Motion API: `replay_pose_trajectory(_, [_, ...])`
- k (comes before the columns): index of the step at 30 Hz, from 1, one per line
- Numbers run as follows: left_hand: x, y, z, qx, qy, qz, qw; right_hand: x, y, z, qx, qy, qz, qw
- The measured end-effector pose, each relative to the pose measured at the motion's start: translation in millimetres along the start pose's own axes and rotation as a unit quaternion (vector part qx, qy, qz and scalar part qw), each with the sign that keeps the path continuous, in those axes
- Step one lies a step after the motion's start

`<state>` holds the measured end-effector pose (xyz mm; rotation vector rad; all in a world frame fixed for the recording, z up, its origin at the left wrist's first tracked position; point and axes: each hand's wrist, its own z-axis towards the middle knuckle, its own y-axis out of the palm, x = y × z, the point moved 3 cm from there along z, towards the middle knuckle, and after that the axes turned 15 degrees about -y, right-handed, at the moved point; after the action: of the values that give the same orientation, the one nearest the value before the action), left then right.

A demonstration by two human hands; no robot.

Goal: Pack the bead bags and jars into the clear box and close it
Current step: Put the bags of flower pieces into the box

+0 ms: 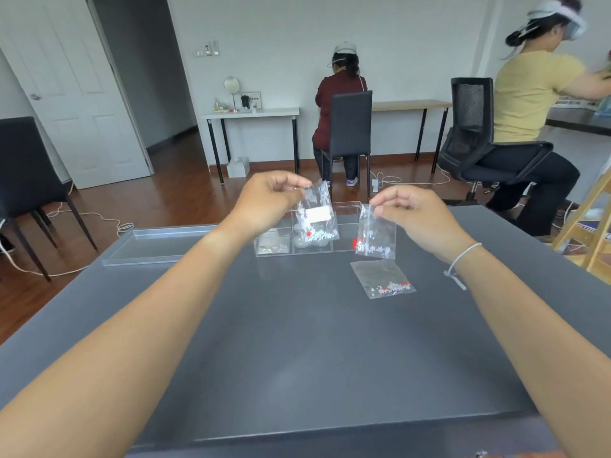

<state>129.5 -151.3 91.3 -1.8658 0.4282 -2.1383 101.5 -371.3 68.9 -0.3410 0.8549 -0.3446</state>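
while both arms reach out over the dark table, the scene reads as follows.

left hand: the left hand (pixel 267 196) pinches the top corner of a small clear bead bag (pixel 317 216) between thumb and fingertips, the other fingers curled in.
left bag: thin crinkled plastic with a white label strip across it; long axis near upright, top tilted slightly left, white beads and a red one gathered at the bottom; it hangs above the clear box (pixel 344 226).
right hand: the right hand (pixel 413 213) pinches the top edge of a second bead bag (pixel 377 236), fingers closed on it; a thin white cord bracelet (pixel 463 259) circles the wrist.
right bag: same glossy film, hanging upright with beads low in it, over the table just in front of the box's right end.
third bag: a flat square bag (pixel 383 279) lies on the table near the right hand's bag, beads with red specks along its near edge.
clear box: transparent hard plastic, rectangular, divided into compartments, open at the top; long axis runs left to right; small rounded clear jars (pixel 307 241) show in the middle compartment, partly hidden by the left bag.
lid: a shallow clear rectangular lid (pixel 155 242) lies on the table left of the box, well apart from it.
table: matte dark grey table (pixel 297 342), smooth, faintly reflective.
surroundings: two other people sit at desks beyond, with black chairs, white cables on the wood floor and a white door.
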Motion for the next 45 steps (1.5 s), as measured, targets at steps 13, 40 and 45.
replay_pose_trajectory(13, [6, 55, 86, 0.023, -0.009, 0.048, 0.999, 18, -18, 41, 0.067, -0.02, -0.019, 0.997])
replay_pose_trajectory(40, [-31, 61, 99, 0.014, 0.0, 0.183, 0.983, 41, 7, 62, 0.063, -0.002, -0.022, 0.998])
replay_pose_trajectory(45, [-41, 21, 83, 0.057, 0.031, 0.176, 0.982, 47, 20, 68, 0.042, 0.003, -0.033, 0.999])
